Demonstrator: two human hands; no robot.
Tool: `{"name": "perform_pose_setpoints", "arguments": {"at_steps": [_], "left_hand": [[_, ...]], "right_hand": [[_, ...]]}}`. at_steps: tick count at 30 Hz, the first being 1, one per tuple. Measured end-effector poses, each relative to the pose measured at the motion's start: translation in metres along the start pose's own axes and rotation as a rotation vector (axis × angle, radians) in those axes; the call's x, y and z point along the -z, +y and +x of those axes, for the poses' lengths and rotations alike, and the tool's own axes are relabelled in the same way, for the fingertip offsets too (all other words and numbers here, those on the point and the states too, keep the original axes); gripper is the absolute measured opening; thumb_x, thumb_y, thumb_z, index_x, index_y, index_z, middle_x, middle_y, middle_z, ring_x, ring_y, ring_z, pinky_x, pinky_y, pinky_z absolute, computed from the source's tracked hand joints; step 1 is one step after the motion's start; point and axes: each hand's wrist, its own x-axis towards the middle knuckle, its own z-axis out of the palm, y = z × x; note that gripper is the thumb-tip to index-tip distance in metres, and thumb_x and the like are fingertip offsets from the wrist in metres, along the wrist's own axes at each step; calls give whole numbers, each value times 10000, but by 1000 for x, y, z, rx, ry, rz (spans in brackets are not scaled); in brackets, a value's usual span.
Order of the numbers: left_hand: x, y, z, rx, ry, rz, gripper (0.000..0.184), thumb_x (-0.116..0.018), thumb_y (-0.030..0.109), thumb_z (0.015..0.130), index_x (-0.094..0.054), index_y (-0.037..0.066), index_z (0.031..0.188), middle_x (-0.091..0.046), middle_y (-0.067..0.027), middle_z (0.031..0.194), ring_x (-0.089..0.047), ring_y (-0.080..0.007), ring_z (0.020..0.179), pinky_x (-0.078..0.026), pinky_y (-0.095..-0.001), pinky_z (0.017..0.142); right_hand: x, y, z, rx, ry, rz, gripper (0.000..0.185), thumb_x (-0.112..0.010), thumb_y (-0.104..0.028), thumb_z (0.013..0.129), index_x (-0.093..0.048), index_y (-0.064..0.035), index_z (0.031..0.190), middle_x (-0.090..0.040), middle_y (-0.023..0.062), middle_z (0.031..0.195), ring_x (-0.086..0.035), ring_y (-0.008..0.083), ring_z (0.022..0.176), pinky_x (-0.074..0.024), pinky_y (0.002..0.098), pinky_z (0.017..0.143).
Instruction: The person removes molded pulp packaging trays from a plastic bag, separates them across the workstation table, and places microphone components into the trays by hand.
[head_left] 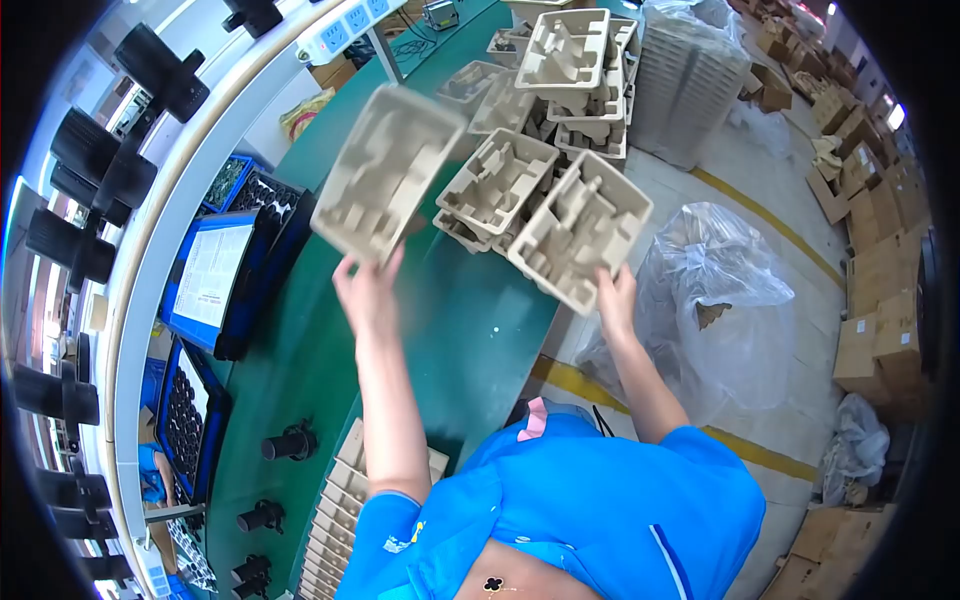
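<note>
My left hand [368, 298] grips the near edge of a beige moulded pulp tray [385, 165], raised above the green table and slightly blurred. At the right, my right hand [616, 300] has its fingers closed on the near corner of a second moulded pulp tray [585, 225], tilted with its hollows facing me. Between the two is another pulp tray [500, 180], resting on a pile. Behind it, more stacked trays [565, 50] stand at the table's far end.
A green table [470, 340] runs beneath my arms. Nested trays [340, 510] line its near part, beside several black cylindrical parts [290, 442]. Blue bins [190, 410] stand left. On the right are a clear plastic bag [720, 300], a wrapped tray stack [685, 90] and cardboard boxes [880, 330].
</note>
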Motion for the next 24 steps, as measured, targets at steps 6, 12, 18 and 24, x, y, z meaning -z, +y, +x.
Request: {"name": "perform_pose_setpoints", "arguments": {"at_steps": [6, 12, 18, 24], "left_hand": [[-129, -71, 24, 187, 105, -30, 308, -441, -215, 842, -363, -114, 1123, -461, -249, 1154, -624, -409, 992, -647, -529, 826], [-166, -95, -2, 163, 262, 29, 224, -435, -191, 876, -398, -129, 1087, -456, -248, 1158, -637, -400, 926, -654, -539, 804], [-150, -96, -1, 326, 87, 22, 557, -552, 79, 963, -162, 25, 1357, -364, -264, 1340, -629, -439, 1046, -663, -481, 694], [-139, -79, -9, 387, 58, 270, 766, -633, 296, 947, -124, 25, 1450, -309, -250, 1423, -615, -393, 1077, -647, -476, 705]], "right_hand": [[-24, 24, 67, -91, -10, -204, 283, -604, -121, 843, -611, 41, 1075, -686, 230, 1009, -661, 354, 998, -487, 415, 899], [-37, 47, 78, 11, -20, -252, 301, -642, -210, 856, -618, 23, 1045, -664, 229, 1063, -648, 356, 1018, -484, 427, 899], [-33, 50, 88, -21, -69, -219, 428, -685, -355, 888, -621, 47, 1018, -672, 199, 1030, -674, 302, 907, -535, 407, 796], [-26, 37, 71, -178, 21, -55, 615, -642, -491, 920, -577, 63, 1179, -657, 193, 1096, -661, 261, 970, -570, 348, 723]]}}
